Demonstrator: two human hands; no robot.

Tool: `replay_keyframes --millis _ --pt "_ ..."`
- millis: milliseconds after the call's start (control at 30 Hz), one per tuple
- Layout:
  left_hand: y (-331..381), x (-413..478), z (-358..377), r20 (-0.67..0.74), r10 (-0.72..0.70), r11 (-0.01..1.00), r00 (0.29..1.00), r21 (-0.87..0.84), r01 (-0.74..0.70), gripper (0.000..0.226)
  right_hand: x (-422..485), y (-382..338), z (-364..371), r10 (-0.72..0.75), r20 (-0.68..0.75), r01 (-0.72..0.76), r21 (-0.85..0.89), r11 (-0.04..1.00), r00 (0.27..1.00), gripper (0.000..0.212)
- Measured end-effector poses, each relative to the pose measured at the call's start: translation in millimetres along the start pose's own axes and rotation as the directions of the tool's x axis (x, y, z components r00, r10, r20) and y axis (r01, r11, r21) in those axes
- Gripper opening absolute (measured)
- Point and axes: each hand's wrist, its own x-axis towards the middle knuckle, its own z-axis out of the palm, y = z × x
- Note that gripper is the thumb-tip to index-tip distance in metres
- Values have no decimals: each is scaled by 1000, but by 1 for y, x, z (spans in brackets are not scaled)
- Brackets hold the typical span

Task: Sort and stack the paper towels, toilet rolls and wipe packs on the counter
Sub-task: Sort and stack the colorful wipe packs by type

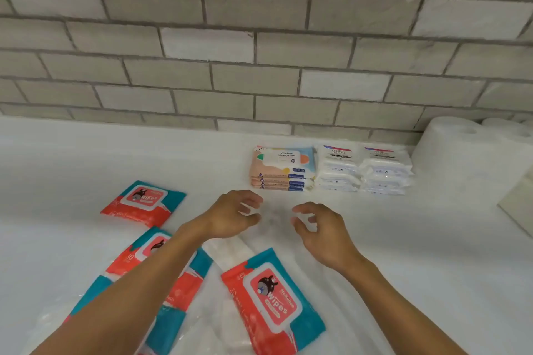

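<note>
left grip (233, 215) and right grip (320, 228) hang loosely curled, empty, near red wipe packs (271, 297).

We see bright, even light bleaching the white counter (86, 158) nearly featureless; shadows are faint, the tiled wall (259, 46) bows toward the edges, and detail looks soft.
</note>
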Motion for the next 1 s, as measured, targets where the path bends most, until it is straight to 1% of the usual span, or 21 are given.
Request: replay_keyframes --millis 100,167,233,333,400,467,500,600,667,733,767,833,933,1000 --pt "0 -24 4 102 57 996 993 59 -63 35 -29 -11 2 73 109 -74 2 997 991 33" --pt "-2 -39 6 160 67 993 985 86 -81 36 -47 -20 6 112 167 -110 -17 994 980 42" --pt "-7 -50 9 198 56 991 979 107 -78 38 -61 -27 11 190 236 -178 -71 981 953 55" --pt "-13 -65 13 239 41 990 970 123 -72 42 -78 -31 21 326 338 -266 -213 940 883 82" --pt "-15 -72 17 252 59 989 966 120 -92 45 -88 -30 29 361 355 -283 -253 925 862 94" --pt "-16 -79 20 253 65 991 965 99 -93 50 -96 -31 35 377 330 -300 -263 917 865 98" --pt "-17 -82 22 244 66 993 968 83 -88 52 -99 -31 37 389 318 -321 -245 915 865 98" --pt "-22 -88 28 198 68 997 978 27 -75 57 -105 -37 41 412 285 -395 -115 911 866 98" --pt "-23 -91 30 183 65 997 981 -39 -59 57 -107 -44 39 433 251 -431 -65 900 866 95" --pt "-23 -93 30 166 64 992 984 -114 -45 58 -105 -49 38 465 194 -465 -51 884 864 88" --pt "-25 -95 29 155 62 986 986 -163 -37 59 -104 -50 37 487 159 -490 -25 871 859 81" --pt "-31 -97 26 135 43 956 990 -293 -2 63 -101 -52 35 521 115 -532 108 840 846 62" --pt "-37 -103 17 104 16 908 994 -419 29 64 -97 -55 34 522 85 -522 294 801 849 28" --pt "-42 -105 10 80 -6 883 997 -468 43 64 -94 -61 37 519 75 -503 399 767 851 19"
